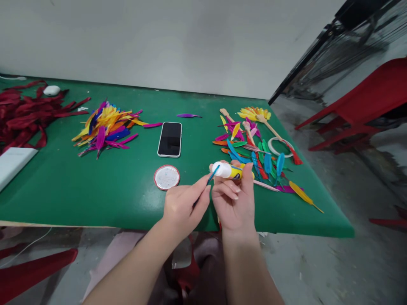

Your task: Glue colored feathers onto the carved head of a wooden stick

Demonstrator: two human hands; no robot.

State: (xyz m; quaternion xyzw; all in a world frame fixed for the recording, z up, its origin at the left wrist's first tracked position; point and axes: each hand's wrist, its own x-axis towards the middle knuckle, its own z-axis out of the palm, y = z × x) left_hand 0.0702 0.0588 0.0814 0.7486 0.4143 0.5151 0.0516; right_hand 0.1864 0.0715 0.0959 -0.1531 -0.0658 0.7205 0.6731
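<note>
Pinched between the thumb and fingers of my left hand [186, 203] is a thin blue feather [213, 173], seen nearly edge-on. Its tip lies against the white end of a glue stick [230, 170] with a yellow label. My right hand [234, 203] is wrapped round this glue stick and holds it sideways above the table's front part. Beyond my right hand lie loose blue feathers [267, 162] among green, orange and magenta ones. A yellow feather [300, 192] is off to the right.
The green table [104, 190] carries a pile of colourful feathers [111, 127], a phone [170, 140], a round red-rimmed lid [167, 177] and dark red ribbons [22, 110]. At the right are a yellow feather fan [253, 113], a white ring [270, 148] and a red chair [365, 101].
</note>
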